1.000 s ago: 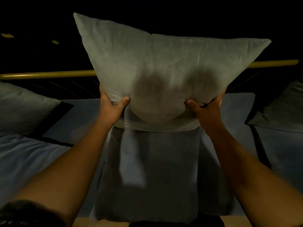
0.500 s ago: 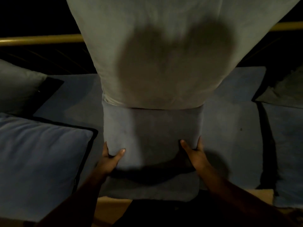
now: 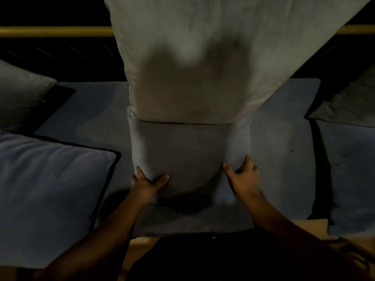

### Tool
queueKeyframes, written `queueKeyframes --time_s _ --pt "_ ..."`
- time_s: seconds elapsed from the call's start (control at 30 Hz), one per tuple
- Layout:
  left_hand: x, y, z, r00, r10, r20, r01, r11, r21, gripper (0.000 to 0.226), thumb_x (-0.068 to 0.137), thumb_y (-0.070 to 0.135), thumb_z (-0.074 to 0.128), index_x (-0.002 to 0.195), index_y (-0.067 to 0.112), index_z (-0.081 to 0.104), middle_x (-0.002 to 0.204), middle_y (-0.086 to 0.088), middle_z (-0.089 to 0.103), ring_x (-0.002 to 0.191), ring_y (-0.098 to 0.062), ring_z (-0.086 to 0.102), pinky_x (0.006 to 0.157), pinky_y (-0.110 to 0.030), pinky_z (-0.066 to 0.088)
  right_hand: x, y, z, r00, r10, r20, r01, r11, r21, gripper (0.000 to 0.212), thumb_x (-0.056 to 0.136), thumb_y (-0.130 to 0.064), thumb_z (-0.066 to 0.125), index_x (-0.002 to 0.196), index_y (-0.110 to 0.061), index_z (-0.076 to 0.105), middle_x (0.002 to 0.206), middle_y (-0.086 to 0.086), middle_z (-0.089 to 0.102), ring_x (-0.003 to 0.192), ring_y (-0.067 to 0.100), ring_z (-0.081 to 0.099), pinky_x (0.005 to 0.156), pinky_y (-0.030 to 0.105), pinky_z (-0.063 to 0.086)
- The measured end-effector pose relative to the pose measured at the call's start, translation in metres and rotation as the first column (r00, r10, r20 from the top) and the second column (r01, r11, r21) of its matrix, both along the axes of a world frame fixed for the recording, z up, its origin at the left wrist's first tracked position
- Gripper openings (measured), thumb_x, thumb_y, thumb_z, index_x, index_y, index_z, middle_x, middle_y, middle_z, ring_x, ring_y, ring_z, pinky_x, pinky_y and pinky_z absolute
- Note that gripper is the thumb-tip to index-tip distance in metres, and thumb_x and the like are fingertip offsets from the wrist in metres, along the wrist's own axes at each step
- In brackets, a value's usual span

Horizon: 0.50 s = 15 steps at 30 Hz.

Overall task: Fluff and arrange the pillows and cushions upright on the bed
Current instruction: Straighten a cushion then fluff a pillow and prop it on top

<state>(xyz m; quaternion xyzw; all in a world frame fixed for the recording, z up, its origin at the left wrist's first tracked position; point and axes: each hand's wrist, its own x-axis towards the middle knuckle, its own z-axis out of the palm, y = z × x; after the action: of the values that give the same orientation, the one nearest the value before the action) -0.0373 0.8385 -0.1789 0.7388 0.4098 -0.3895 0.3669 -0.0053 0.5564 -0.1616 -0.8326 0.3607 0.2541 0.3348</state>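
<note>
A: Head view, dim light. The left hand (image 3: 147, 180) and right hand (image 3: 242, 175) each grasp a lower corner of the blue cushion (image 3: 188, 151), thumbs pressed into its front face, fingers wrapped around its sides. Where does the cushion stand?

B: At the centre of the bed (image 3: 284, 138), raised on its lower edge, which the hands hold just clear of the cover. Its upper edge meets the base of the white pillow (image 3: 203, 57), which stands upright directly behind it, against the headboard rail (image 3: 54, 31).

A: Neighbouring items?

B: A second blue cushion (image 3: 50, 189) lies flat at left, with a pale pillow (image 3: 18, 92) behind it; another pillow (image 3: 345, 104) sits at right, partly shadowed.

A: Probable failure modes from this state?

B: Judged, not observed: the filling is soft, so on release the cushion may slump forward or fold at its middle if its base is not seated flat. Pushing it back too firmly could tip the white pillow sideways, since that appears supported only by the rail.
</note>
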Motion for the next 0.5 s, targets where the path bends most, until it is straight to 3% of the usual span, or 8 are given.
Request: queueKeyframes --time_s 0.1,0.23,0.33,0.4,0.5 --pt "0.015 0.005 0.007 0.989 -0.123 0.077 0.118 0.991 0.067 0.131 0.056 0.060 0.079 0.149 0.015 -0.001 0.159 -0.012 0.001 0.144 -0.038 0.015 0.114 -0.051 0.025 -0.011 0.019 0.013 0.984 0.120 0.128 -0.107 0.989 -0.102 0.067 0.076 -0.033 0.074 0.133 -0.012 0.047 0.131 0.023 0.049 0.120 0.040 0.048 0.103 0.040 0.037" --pt "0.024 0.010 0.026 0.930 -0.279 0.238 0.270 0.960 0.072 0.111 0.061 0.047 0.083 0.147 0.019 0.019 0.153 -0.018 0.017 0.138 -0.038 0.028 0.111 -0.048 0.032 -0.013 0.042 0.034 0.967 0.141 0.210 -0.146 0.989 0.005 0.029 0.079 -0.015 0.071 0.105 -0.005 0.065 0.103 0.021 0.066 0.094 0.038 0.063 0.086 0.036 0.046" --pt "0.031 0.007 0.050 0.852 -0.371 0.369 0.369 0.926 0.080 0.084 0.063 0.050 0.075 0.135 0.019 0.046 0.140 -0.019 0.042 0.126 -0.037 0.046 0.105 -0.046 0.041 -0.007 0.057 0.054 0.921 0.316 0.229 -0.326 0.945 0.009 0.020 0.082 -0.014 0.067 0.101 -0.007 0.068 0.102 0.019 0.068 0.093 0.036 0.064 0.081 0.033 0.046" --pt "0.033 0.007 0.065 0.831 -0.410 0.376 0.416 0.907 0.071 0.073 0.066 0.060 0.065 0.126 0.019 0.056 0.128 -0.014 0.058 0.117 -0.032 0.056 0.099 -0.042 0.046 0.000 0.062 0.065 0.855 0.456 0.247 -0.470 0.883 -0.005 0.022 0.085 -0.018 0.062 0.104 -0.008 0.067 0.107 0.016 0.068 0.099 0.034 0.062 0.082 0.031 0.043" --pt "0.028 0.006 0.090 0.802 -0.448 0.394 0.459 0.885 0.073 0.079 0.063 0.074 0.043 0.123 0.025 0.058 0.125 -0.004 0.062 0.114 -0.024 0.060 0.096 -0.035 0.047 0.012 0.070 0.092 0.811 0.547 0.209 -0.563 0.827 0.021 0.028 0.088 -0.020 0.057 0.112 -0.007 0.061 0.117 0.016 0.063 0.106 0.034 0.058 0.087 0.033 0.042"
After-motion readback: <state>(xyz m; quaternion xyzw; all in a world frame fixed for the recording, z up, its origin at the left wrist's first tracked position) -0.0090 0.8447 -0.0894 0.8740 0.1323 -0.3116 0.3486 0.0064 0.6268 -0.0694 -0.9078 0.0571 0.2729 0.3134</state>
